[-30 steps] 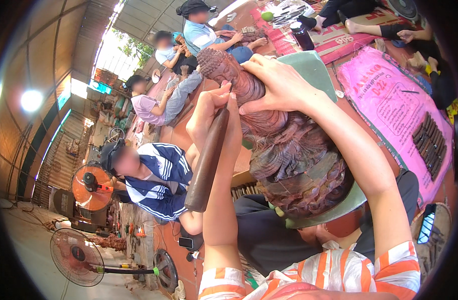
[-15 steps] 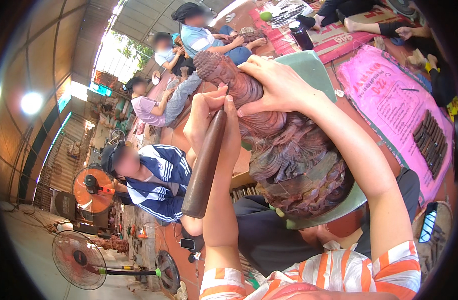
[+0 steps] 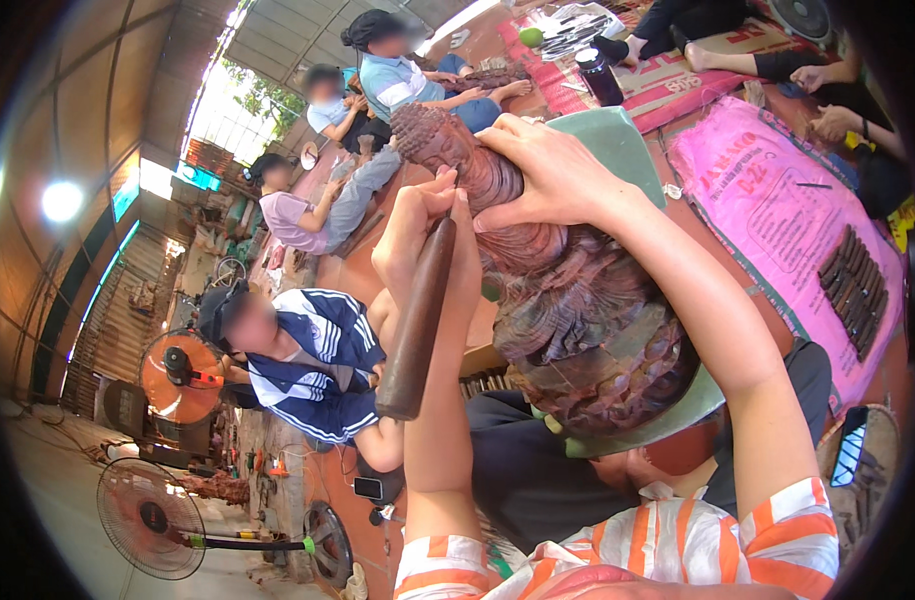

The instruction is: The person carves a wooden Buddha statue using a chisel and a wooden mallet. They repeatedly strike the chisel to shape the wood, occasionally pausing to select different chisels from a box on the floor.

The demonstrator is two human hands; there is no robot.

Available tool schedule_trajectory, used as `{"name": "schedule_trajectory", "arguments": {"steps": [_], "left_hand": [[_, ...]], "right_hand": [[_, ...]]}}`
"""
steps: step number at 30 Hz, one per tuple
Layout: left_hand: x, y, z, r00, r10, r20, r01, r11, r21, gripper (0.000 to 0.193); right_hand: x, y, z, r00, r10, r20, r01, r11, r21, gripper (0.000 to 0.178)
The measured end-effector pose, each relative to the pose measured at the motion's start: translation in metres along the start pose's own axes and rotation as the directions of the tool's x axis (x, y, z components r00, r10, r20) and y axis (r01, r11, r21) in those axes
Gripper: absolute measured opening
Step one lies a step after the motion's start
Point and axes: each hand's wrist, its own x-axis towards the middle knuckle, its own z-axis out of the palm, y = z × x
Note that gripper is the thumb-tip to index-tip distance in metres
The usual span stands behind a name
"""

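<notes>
A carved dark reddish-brown wooden statue [image 3: 587,320] of a seated figure with a curled-hair head [image 3: 432,140] leans away to the upper left in front of me. My left hand [image 3: 424,235] pinches a carving tool [image 3: 419,325] near the statue's face and chin. The tool's thick, tapered brown handle runs back along my wrist; its tip is hidden by my fingers. Around the statue's neck and shoulder lies my right hand [image 3: 552,175], its thumb pressed on the chest side and its fingers over the back.
The statue rests on a green support [image 3: 617,150]. At right, a pink sack [image 3: 767,210] bears a row of dark tools [image 3: 854,290]. A phone [image 3: 849,450] lies nearby. A black bottle [image 3: 599,77], seated co-workers [image 3: 307,360] and a standing fan [image 3: 152,515] surround me.
The tool's handle end has swung slightly right and up while its tip end stays by the face. My right hand keeps its hold. At far right, a co-worker's hands have shifted.
</notes>
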Motion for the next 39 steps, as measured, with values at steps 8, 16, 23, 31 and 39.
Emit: {"name": "schedule_trajectory", "arguments": {"steps": [8, 16, 23, 31, 39], "left_hand": [[-0.002, -0.020, -0.043, 0.886, -0.296, 0.356, 0.457, 0.682, -0.571, 0.010], [-0.058, -0.025, -0.085, 0.792, -0.533, 0.298, 0.593, 0.556, -0.583, 0.008], [-0.124, -0.038, -0.069, 0.600, -0.783, 0.166, 0.627, 0.331, -0.705, 0.008], [-0.138, -0.051, -0.084, 0.561, -0.820, 0.115, 0.671, 0.368, -0.644, 0.012], [-0.141, -0.058, -0.082, 0.554, -0.828, 0.088, 0.636, 0.352, -0.686, 0.010]], "right_hand": [[0.001, 0.000, -0.001, 1.000, -0.008, 0.007, 0.008, 1.000, 0.019, 0.075], [0.004, -0.002, 0.000, 0.998, -0.014, 0.058, 0.012, 1.000, 0.024, 0.078], [-0.012, -0.001, -0.019, 0.988, -0.099, 0.122, 0.110, 0.990, -0.083, 0.078], [-0.118, 0.000, -0.112, 0.945, 0.139, 0.295, -0.086, 0.979, -0.186, 0.060], [-0.401, 0.037, -0.170, 0.178, 0.940, 0.292, -0.565, 0.340, -0.752, 0.049]]}}
